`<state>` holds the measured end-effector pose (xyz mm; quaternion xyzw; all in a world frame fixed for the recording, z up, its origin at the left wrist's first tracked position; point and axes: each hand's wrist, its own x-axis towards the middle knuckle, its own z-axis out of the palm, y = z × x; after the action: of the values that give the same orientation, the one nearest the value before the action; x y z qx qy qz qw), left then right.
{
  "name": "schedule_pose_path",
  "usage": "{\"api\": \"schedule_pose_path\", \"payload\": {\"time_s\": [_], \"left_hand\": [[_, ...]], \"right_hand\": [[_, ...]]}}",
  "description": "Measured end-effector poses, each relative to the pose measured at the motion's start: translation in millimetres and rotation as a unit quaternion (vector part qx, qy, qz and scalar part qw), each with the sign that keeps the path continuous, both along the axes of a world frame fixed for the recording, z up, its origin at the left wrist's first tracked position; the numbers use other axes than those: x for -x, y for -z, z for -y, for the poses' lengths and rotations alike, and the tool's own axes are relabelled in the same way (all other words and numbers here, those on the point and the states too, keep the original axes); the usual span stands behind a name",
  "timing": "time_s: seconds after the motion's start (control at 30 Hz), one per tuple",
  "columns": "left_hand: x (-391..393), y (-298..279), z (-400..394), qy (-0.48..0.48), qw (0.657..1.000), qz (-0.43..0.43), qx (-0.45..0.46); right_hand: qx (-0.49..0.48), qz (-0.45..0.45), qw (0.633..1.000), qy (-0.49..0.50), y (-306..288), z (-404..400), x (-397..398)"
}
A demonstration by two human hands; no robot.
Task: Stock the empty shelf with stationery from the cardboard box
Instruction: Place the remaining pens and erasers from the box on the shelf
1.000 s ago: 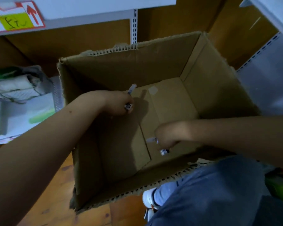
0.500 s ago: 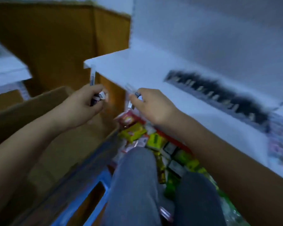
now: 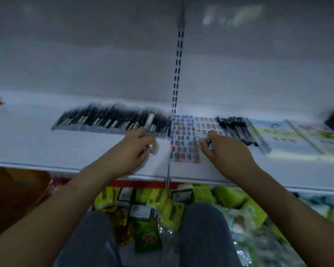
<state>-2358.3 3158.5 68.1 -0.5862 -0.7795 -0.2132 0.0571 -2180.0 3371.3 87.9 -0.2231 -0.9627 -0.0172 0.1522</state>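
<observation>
The left hand (image 3: 138, 146) curls round a pen (image 3: 148, 125) held nearly upright, tip toward the back of the white shelf (image 3: 46, 143). The right hand (image 3: 223, 149) pinches a smaller pen (image 3: 206, 140) — blurred — over a colourful sticker sheet (image 3: 183, 139) near the shelf's front edge. A row of dark pens (image 3: 112, 120) lies along the back left; more pens (image 3: 235, 128) and booklets (image 3: 297, 137) lie right. Below the front edge — green packets (image 3: 162, 201). A cardboard box (image 3: 10, 197) corner shows at far left.

**Dim, blurred, wide-angle view**

We see a dim, bluish scene. The brightest patch lies on the white shelf (image 3: 46, 143), behind it a pale glare. Motion blur smears everything; shelf edges bow toward the corners.
</observation>
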Motion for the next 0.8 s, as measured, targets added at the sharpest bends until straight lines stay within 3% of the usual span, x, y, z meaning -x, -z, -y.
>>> {"api": "schedule_pose_path", "payload": {"time_s": [0.13,0.3,0.4,0.63,0.8], "left_hand": [[12.9,11.7,-12.0,-0.010,1.000,-0.006,0.016],[19.4,15.0,-12.6,-0.011,0.999,-0.009,0.037],[15.8,18.1,-13.0,-0.047,0.998,-0.004,0.045],[12.1,25.5,-10.1,-0.035,0.997,0.067,-0.034],[11.8,25.8,-7.5,-0.104,0.994,0.039,-0.019]], "right_hand": [[-0.035,0.017,0.999,0.024,10.4,-38.3,-30.5],[0.052,-0.060,0.994,-0.072,36.3,-62.4,-49.5],[0.064,-0.064,0.993,-0.074,42.2,-69.8,-50.7],[0.101,-0.067,0.988,-0.093,42.3,-68.6,-57.6],[0.110,-0.006,0.990,-0.090,41.9,-75.9,-66.2]]}}
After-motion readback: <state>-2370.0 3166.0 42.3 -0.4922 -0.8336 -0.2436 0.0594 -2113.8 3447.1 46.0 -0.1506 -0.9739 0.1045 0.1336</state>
